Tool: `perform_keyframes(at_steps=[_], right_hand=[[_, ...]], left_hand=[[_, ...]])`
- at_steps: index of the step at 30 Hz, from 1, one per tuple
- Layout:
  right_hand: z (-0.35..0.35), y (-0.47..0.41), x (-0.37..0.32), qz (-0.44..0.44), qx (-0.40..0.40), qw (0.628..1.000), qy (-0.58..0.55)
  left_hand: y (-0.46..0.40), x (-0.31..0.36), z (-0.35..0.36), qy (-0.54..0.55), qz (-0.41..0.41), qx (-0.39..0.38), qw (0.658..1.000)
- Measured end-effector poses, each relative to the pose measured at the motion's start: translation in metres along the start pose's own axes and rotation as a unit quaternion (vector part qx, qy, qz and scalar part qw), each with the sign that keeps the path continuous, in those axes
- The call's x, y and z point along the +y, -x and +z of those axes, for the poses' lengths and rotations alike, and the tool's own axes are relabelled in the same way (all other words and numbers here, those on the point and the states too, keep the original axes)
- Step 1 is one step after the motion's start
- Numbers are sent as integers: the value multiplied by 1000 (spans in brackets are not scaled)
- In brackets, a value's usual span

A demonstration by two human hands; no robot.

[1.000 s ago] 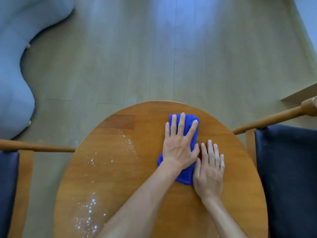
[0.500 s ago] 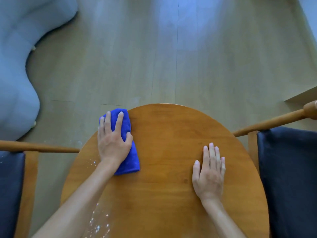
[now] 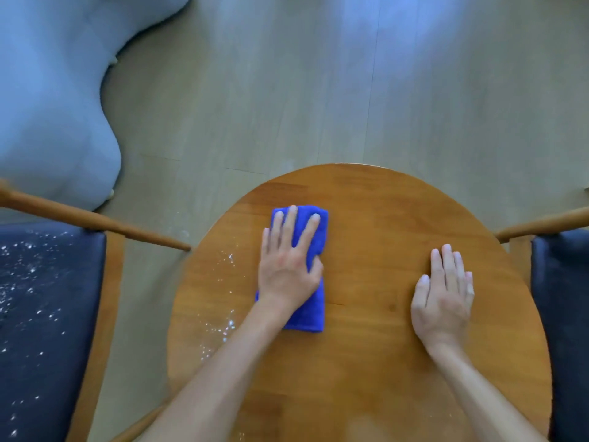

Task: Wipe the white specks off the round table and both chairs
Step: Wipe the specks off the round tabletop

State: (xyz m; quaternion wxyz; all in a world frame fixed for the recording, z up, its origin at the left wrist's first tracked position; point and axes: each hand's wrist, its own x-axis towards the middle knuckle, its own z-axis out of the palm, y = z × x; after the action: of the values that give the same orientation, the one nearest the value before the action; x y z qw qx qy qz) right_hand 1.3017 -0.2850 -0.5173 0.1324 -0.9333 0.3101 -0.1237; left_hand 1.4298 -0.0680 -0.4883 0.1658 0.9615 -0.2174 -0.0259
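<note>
My left hand (image 3: 288,269) has slid the folded blue microfibre cloth (image 3: 306,266) back right from the far-left rim of the round wooden table (image 3: 382,218), where it was half a second ago, to left of centre. A second ago it was further right, touching my right hand. White specks (image 3: 223,327) on the table's left side are fewer than a second ago. View has shifted left: the left chair's dark seat cushion (image 3: 47,314), dusted with white specks, now shows far more.
</note>
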Motion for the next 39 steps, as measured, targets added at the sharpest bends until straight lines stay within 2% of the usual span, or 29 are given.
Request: perform_keyframes(at_steps=[3,5,6,10,14,17,19,21,23,25,27,29,31,35,37,39], right_hand=[[0,-1,-4,3,4,1000,7],[1,-1,-5,2,5,1000,16],[1,0,-5,2,5,1000,20],[1,1,-6,-3,5,1000,26],[2,1,0,-8,14,1000,22],[1,0,3,-12,8,1000,21],[-1,0,2,-8,-3,1000,20],[-3,1,0,-6,-7,1000,29],[-3,1,-3,-3,-11,999,36],[-2,2,-4,-3,-12,999,44],[-1,2,-4,-8,-15,998,52],[1,2,-3,-14,-23,998,54],[2,2,-3,-15,-28,998,49],[-1,1,-1,-14,-29,999,44],[-3,1,-1,-15,-36,998,40],[-6,1,-2,-14,-48,998,34]], left_hand=[[45,-104,-44,8,-141,39,989],[76,-120,-57,36,-194,39,980],[85,-112,-55,31,-194,48,979],[79,-21,-18,28,-83,53,995],[80,92,14,53,83,-23,995],[88,76,13,48,143,-37,988],[103,26,-2,44,104,-21,993],[126,-35,-20,24,10,19,999],[150,-83,-42,19,-93,24,995],[166,-98,-54,28,-162,29,986],[173,-84,-48,22,-192,44,980],[176,-44,-33,16,-162,61,985],[180,12,-12,26,-80,55,995],[179,123,18,53,91,-28,994],[172,123,20,60,155,-64,984],[170,81,9,57,156,-66,984]])
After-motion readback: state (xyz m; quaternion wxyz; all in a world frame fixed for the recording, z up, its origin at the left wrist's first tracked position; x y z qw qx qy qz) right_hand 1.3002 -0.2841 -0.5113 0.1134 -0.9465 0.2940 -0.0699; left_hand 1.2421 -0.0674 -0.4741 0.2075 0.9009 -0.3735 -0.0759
